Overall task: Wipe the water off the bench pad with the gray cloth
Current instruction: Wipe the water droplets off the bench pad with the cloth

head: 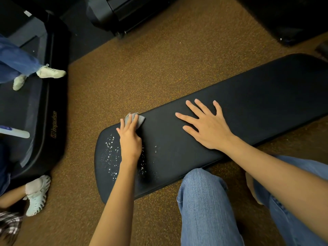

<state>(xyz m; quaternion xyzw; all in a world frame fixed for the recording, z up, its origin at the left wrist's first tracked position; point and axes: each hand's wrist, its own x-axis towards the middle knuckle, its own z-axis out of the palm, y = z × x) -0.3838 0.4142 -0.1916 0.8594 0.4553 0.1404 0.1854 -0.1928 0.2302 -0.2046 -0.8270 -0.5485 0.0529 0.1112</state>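
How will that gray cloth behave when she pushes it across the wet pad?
The gray cloth looks soft and floppy, bunched under the left hand, so it probably drags and folds. It seems light. Water droplets on the bench pad would likely soak in.

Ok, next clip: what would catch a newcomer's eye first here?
Probably the white water drops scattered on the near-left end of the black pad. Next, the left hand pressing a gray cloth at the pad's far edge, while the right hand lies flat, fingers spread, mid-pad.

Black treadmill (48,112) on speckled brown floor (142,68), bystanders' white shoes (51,72).
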